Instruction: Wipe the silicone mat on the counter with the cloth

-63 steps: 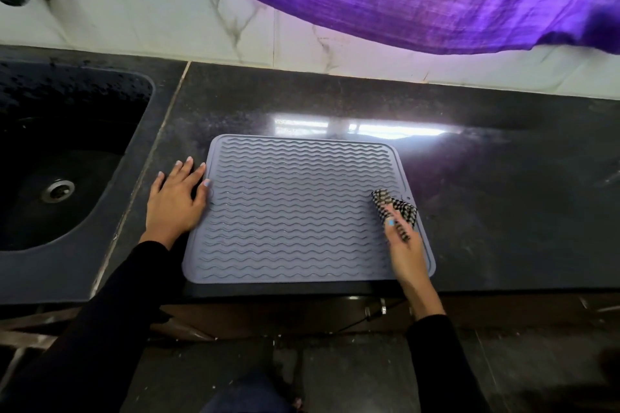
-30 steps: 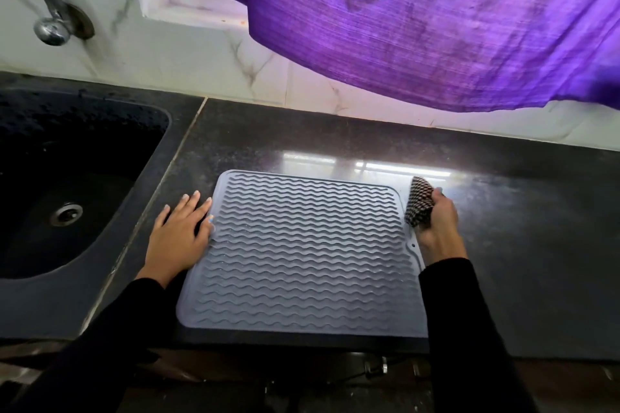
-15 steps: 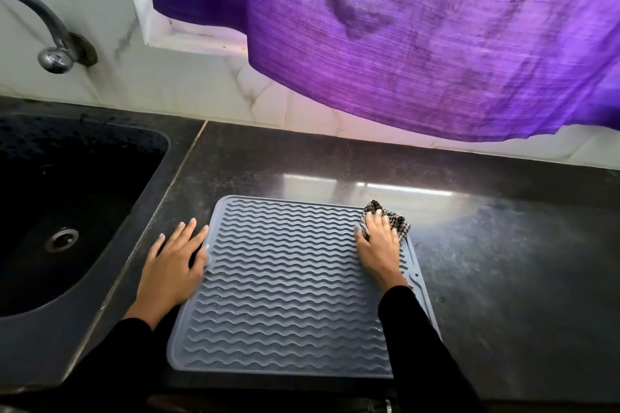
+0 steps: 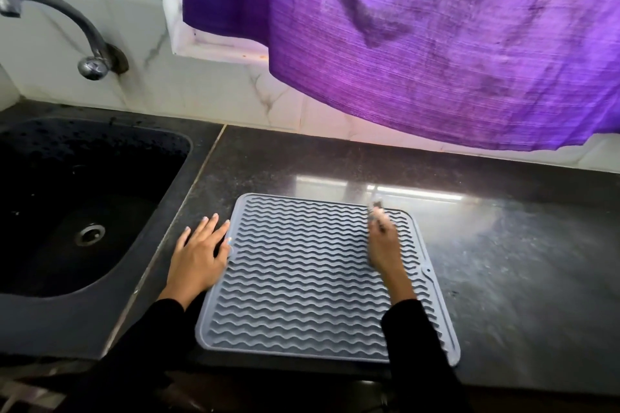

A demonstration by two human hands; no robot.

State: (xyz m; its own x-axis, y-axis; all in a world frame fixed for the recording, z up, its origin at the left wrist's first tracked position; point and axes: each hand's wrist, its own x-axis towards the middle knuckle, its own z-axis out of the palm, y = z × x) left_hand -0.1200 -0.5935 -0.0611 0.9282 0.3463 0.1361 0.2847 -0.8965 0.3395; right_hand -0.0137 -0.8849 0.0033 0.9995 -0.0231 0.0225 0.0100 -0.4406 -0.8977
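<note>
A grey silicone mat (image 4: 302,278) with wavy ridges lies flat on the dark counter (image 4: 520,261). My left hand (image 4: 198,258) lies flat with straight fingers on the counter, fingertips touching the mat's left edge. My right hand (image 4: 384,245) is over the mat's far right part and is blurred by motion. It holds the checked cloth (image 4: 377,204), of which only a small smeared bit shows past the fingertips at the mat's far edge.
A black sink (image 4: 77,198) with a drain sits left of the mat, under a metal tap (image 4: 67,27) on the tiled wall. A purple curtain (image 4: 419,43) hangs over the back of the counter. The counter's front edge runs just below the mat.
My right hand with the cloth went from the mat's near right corner up its right edge, then onto the far part. The left hand stayed at the left edge.
</note>
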